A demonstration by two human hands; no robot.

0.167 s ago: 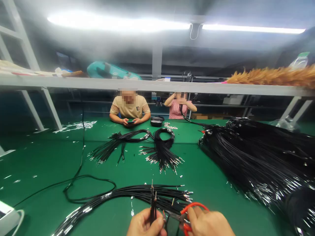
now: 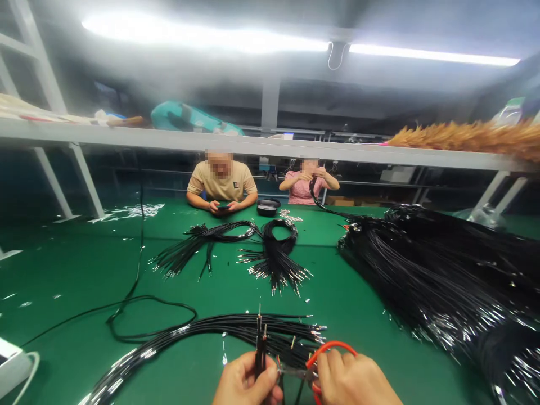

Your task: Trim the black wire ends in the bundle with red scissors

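clock positions refer to the green counter point(image 2: 337, 298), seen from the worker, with 12 o'clock at the far side. both hands are at 6 o'clock. the left hand point(image 2: 250, 379) has its grip pinching short black cable ends point(image 2: 259, 351) between thumb and fingers; these stand nearly upright, bare tips pointing to 12 o'clock. the right hand point(image 2: 352, 376) has its grip closed around the red-handled cutting tool point(image 2: 335, 345). the metal head of this tool points to 9 o'clock and sits just beside the left grip; contact cannot be determined. a loose cable bundle point(image 2: 202, 327) lies directly beyond the hands, curving in from 8 o'clock, its stripped ends directed to 3 o'clock. a looped bundle point(image 2: 282, 247) rests near 12 o'clock; a second looped bundle point(image 2: 225, 232) rests at 11 o'clock. a large cable pile point(image 2: 422, 275) occupies 3 o'clock. a seated person point(image 2: 223, 185) at 11 o'clock holds a phone point(image 2: 223, 207).
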